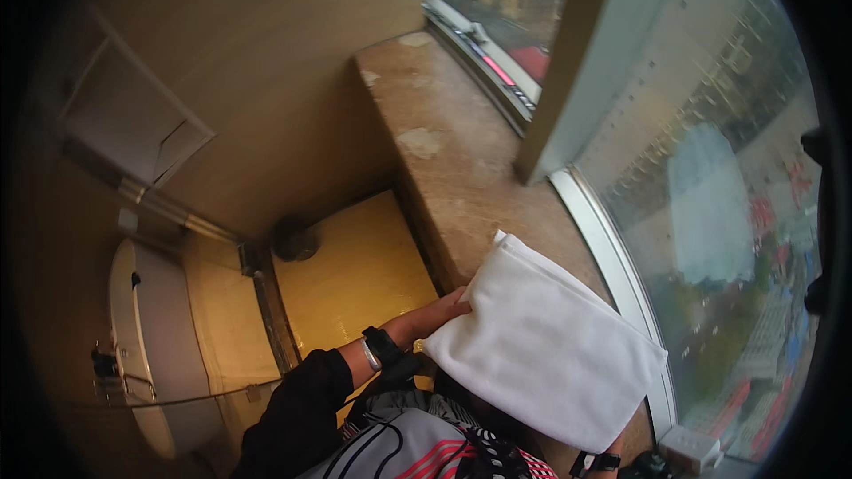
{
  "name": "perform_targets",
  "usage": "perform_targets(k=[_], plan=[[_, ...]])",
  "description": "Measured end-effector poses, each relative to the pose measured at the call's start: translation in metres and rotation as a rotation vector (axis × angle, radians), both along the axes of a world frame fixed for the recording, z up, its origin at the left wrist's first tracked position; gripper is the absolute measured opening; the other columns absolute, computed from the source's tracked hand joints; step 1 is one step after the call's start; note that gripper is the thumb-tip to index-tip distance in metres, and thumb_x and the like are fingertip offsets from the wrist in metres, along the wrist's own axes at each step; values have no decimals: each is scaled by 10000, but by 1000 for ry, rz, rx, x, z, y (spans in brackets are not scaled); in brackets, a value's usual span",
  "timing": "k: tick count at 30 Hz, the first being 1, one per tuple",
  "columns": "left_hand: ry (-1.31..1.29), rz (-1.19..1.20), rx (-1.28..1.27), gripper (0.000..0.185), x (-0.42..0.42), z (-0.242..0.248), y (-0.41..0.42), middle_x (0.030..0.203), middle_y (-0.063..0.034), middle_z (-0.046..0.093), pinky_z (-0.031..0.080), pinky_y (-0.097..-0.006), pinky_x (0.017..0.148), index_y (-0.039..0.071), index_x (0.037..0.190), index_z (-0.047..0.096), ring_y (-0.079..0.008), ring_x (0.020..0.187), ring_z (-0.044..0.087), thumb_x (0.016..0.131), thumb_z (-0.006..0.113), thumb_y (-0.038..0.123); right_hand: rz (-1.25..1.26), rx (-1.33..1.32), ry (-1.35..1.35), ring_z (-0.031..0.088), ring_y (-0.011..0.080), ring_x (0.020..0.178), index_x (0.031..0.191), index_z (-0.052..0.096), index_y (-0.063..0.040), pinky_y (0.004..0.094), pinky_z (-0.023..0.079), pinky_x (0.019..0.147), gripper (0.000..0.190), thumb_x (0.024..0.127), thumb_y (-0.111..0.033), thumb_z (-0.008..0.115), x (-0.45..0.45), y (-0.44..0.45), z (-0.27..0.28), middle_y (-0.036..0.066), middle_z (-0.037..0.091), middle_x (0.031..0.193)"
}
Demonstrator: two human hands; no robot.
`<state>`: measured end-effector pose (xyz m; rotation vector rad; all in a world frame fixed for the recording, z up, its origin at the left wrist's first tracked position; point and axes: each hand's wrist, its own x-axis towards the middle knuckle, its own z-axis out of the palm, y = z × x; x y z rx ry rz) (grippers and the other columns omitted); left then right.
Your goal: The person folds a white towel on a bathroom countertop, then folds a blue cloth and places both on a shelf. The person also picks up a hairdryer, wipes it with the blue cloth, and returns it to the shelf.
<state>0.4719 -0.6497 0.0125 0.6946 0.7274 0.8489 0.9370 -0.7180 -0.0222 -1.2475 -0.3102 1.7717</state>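
A folded white towel (546, 346) is spread out before me, above the stone window ledge and beside the window frame. My left hand (454, 306) grips its left edge, with the fingers tucked behind the cloth. A black band and a silver-coloured bracelet sit on that wrist. At the towel's lower right corner my right hand (620, 447) holds the cloth from beneath. Most of this hand is hidden by the towel, and a black wristband shows below it.
The brown stone ledge (459, 166) has pale worn patches. Large window panes (705, 213) rise at the right, behind a thick post (579, 66). A white box (689, 447) stands at lower right. Leftward are a yellow-lit floor (353, 253), a dark round object (296, 239) and a white bathtub (163, 346).
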Motion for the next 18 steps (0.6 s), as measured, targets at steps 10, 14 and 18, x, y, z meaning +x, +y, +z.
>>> perform_targets(k=[10, 14, 18], plan=[[-22, 336, 55, 886, -117, -7, -107, 1471, -92, 448, 413, -328, 1086, 48, 1551, 236, -155, 1299, 475, 921, 674, 490, 291, -10, -46, 588, 243, 1203, 1442, 478, -59, 373, 503, 1012, 646, 1009, -538, 502, -135, 35, 21, 97, 591, 1377], [1, 419, 47, 797, -186, 14, -163, 1516, -112, 410, 402, -337, 1102, 51, 1574, 185, -165, 1339, 451, 985, 591, 404, 396, 4, -51, 590, 241, 1200, 1443, 477, -58, 371, 505, 1009, 647, 1010, -539, 500, -204, 31, 31, 98, 592, 1376], [-1, 535, -43, 755, -255, 25, -225, 1542, -138, 403, 413, -338, 1114, 56, 1567, 249, -183, 1374, 448, 1002, 583, 430, 503, 34, -61, 592, 238, 1197, 1443, 477, -57, 369, 507, 1007, 648, 1011, -539, 498, -284, 22, 39, 98, 592, 1376]])
